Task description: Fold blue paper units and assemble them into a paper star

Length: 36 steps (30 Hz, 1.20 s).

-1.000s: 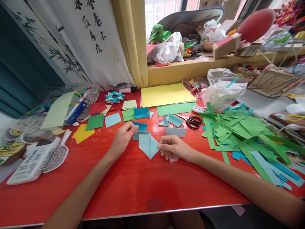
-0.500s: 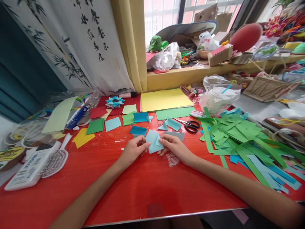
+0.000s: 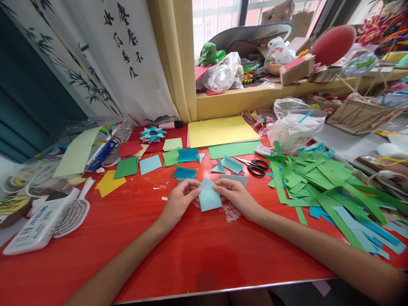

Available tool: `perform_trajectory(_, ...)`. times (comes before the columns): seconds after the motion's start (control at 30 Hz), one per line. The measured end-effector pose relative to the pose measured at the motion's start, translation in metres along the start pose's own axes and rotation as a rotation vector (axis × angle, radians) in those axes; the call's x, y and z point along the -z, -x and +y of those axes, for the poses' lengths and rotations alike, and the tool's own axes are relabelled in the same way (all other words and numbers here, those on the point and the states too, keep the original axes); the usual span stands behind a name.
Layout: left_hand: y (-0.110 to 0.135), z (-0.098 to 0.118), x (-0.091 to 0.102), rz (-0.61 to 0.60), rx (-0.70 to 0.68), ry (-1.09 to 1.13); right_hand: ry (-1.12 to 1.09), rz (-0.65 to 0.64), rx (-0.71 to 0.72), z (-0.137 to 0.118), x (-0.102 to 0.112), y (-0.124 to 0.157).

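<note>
Both hands meet over a folded light blue paper [image 3: 208, 197] lying on the red table [image 3: 178, 250]. My left hand [image 3: 180, 202] pinches the paper's left edge with curled fingers. From the other side my right hand [image 3: 234, 193] grips its top right edge, fingers bent. The paper is folded to a point at the top. More folded blue pieces [image 3: 185, 173] lie just behind it.
Black-handled scissors [image 3: 255, 165] lie behind my right hand. A heap of green and blue paper strips [image 3: 321, 182] fills the right side. Yellow sheets [image 3: 219, 131], small coloured squares [image 3: 127, 167], a paper star [image 3: 153, 134], a hairbrush [image 3: 72, 214] and a white device [image 3: 35, 227] sit around.
The hands came together on the light blue paper, which was turned and folded into a more compact pointed shape. It now sits flat between both hands.
</note>
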<state>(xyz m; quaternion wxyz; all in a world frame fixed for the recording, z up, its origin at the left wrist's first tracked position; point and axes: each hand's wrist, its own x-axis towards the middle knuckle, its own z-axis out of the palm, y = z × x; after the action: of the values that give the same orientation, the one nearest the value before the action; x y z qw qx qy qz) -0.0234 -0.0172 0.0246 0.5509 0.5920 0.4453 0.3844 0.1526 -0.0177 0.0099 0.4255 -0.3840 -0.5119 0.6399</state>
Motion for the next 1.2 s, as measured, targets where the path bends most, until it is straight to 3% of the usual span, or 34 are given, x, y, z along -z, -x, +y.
perform_trajectory(0.23, 0.0010, -0.0005, -0.0008, 0.045, -0.015, 0.063, 0.015, 0.035, 0.079, -0.0015, 0.0009, 0.0001)
perform_trajectory(0.43, 0.0023, 0.0015, -0.0018, 0.051, 0.006, 0.052, 0.017, 0.022, 0.057, -0.0004, 0.0023, 0.0004)
perform_trajectory(0.57, 0.0023, 0.0027, -0.0017, 0.021, 0.005, -0.007, 0.150, 0.019, 0.098, -0.0012, 0.0032, 0.0011)
perform_trajectory(0.7, 0.0015, -0.0018, -0.0027, -0.022, 0.022, -0.043, 0.244, -0.065, 0.140, -0.0031, 0.0021, 0.0038)
perform_trajectory(1.0, 0.0026, -0.0038, -0.0044, 0.023, 0.020, -0.072, 0.228, -0.050, 0.050, -0.0001, 0.0009, 0.0024)
perform_trajectory(1.2, 0.0019, -0.0036, -0.0049, -0.012, 0.061, -0.108, 0.325, -0.005, 0.076, 0.0022, 0.0016, 0.0026)
